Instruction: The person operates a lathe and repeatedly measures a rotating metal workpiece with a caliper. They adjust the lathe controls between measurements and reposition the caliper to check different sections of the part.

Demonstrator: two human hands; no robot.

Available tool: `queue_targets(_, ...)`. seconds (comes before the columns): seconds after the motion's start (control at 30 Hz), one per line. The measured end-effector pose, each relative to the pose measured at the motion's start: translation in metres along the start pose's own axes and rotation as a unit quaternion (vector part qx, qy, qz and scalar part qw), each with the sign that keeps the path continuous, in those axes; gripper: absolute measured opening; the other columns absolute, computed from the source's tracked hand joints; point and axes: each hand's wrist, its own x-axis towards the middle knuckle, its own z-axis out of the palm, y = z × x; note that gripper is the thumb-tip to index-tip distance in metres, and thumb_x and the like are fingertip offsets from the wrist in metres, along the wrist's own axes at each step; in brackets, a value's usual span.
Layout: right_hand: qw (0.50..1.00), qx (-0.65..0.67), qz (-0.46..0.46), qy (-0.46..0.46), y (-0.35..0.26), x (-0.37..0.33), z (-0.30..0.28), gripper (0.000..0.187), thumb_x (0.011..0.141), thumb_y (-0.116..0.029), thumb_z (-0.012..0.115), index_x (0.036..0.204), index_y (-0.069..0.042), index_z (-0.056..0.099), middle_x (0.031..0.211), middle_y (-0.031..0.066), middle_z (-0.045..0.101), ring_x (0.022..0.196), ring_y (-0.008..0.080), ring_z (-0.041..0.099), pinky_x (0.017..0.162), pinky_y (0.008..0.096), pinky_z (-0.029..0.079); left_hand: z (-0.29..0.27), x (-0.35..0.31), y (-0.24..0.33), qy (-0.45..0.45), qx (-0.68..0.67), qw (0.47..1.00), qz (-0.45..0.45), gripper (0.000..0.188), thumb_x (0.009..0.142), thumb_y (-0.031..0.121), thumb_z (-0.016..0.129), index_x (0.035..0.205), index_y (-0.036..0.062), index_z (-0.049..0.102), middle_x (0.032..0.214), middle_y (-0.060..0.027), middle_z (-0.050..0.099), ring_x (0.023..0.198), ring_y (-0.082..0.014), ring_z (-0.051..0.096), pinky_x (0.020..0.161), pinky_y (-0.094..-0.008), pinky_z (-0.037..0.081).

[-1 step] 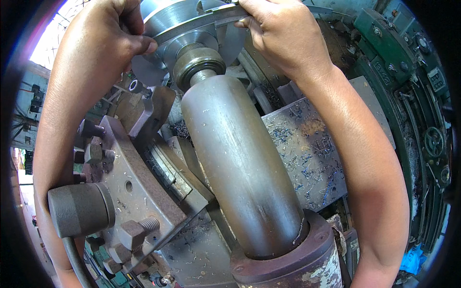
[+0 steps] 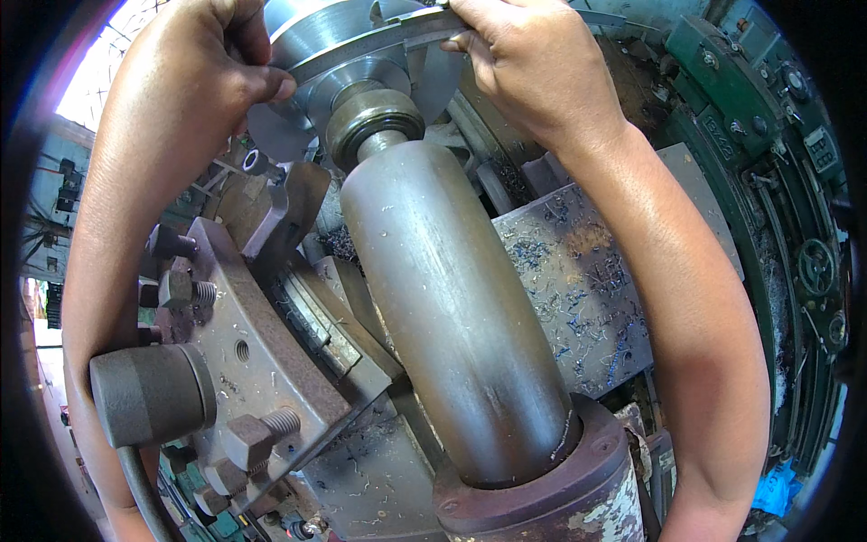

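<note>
A long steel vernier caliper (image 2: 366, 45) lies across the front of a shiny round metal workpiece (image 2: 312, 34) at the top of the view. My left hand (image 2: 194, 81) pinches the caliper's left end, thumb outstretched along it and fingers curled. Toward the other side, my right hand (image 2: 533, 68) grips the caliper near its sliding part, and the beam's tip sticks out beyond the knuckles. Just below the caliper, a ringed live centre (image 2: 375, 126) meets the workpiece. Its thick steel tailstock quill (image 2: 442, 298) runs down toward me between my forearms.
A tool post (image 2: 262, 334) with large square-headed bolts stands at left, its round handle knob (image 2: 149, 396) against my left forearm. Curled metal chips litter a flat plate (image 2: 587, 280) at right. A flaking tailstock housing (image 2: 542, 501) is nearest; a green machine (image 2: 731, 99) stands far right.
</note>
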Motion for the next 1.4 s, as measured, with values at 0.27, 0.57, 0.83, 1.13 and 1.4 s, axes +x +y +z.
queue_targets(0.27,1.0,0.002,-0.002,0.001,0.0004,0.0,0.0012,0.017,0.08,-0.006,0.064,0.095,0.001,0.065,0.083,0.0168,0.064,0.084,0.0365,0.064,0.079,0.0449,0.051,0.0015,0.0007,-0.0031,-0.007,0.012,1.0,-0.009,0.019,0.081,0.006,0.079,0.085,0.0047,0.061,0.069,-0.0016,0.062,0.055,-0.0064,0.058,0.043,-0.0229,0.042)
queue_targets(0.57,1.0,-0.005,0.0,-0.009,-0.0015,-0.0001,-0.0008,0.019,0.081,-0.006,0.064,0.099,0.001,0.065,0.085,0.0164,0.064,0.085,0.0361,0.063,0.08,0.0445,0.051,0.0034,0.001,-0.0049,-0.001,0.006,1.0,-0.009,0.02,0.081,0.006,0.08,0.085,0.0042,0.061,0.071,-0.0027,0.064,0.056,-0.0072,0.059,0.045,-0.0231,0.044)
queue_targets(0.83,1.0,-0.001,-0.013,0.013,0.0012,-0.0008,0.0027,0.02,0.08,-0.008,0.065,0.098,0.001,0.065,0.084,0.0164,0.063,0.086,0.0361,0.064,0.08,0.0448,0.051,0.0026,-0.0004,-0.0012,0.007,0.009,1.0,0.007,0.021,0.081,0.006,0.08,0.087,0.0044,0.06,0.071,-0.0027,0.063,0.056,-0.007,0.058,0.046,-0.0229,0.044)
queue_targets(1.13,1.0,-0.003,-0.005,0.003,0.0001,-0.0013,-0.0002,0.02,0.081,-0.01,0.064,0.098,0.001,0.066,0.084,0.0166,0.064,0.085,0.0363,0.064,0.08,0.045,0.051,0.0022,0.001,-0.0061,0.0,0.021,1.0,0.008,0.02,0.082,0.006,0.079,0.087,0.0045,0.06,0.071,-0.0032,0.064,0.057,-0.007,0.058,0.048,-0.0229,0.045)
queue_targets(1.4,1.0,0.0,-0.002,0.008,0.0006,-0.0016,0.0011,0.02,0.081,-0.011,0.062,0.097,0.001,0.066,0.083,0.017,0.064,0.084,0.0368,0.064,0.079,0.0457,0.051,0.0025,0.0016,-0.0034,-0.004,0.028,1.0,0.006,0.02,0.081,0.008,0.08,0.088,0.0049,0.061,0.071,-0.0029,0.064,0.058,-0.0076,0.059,0.048,-0.0228,0.046)
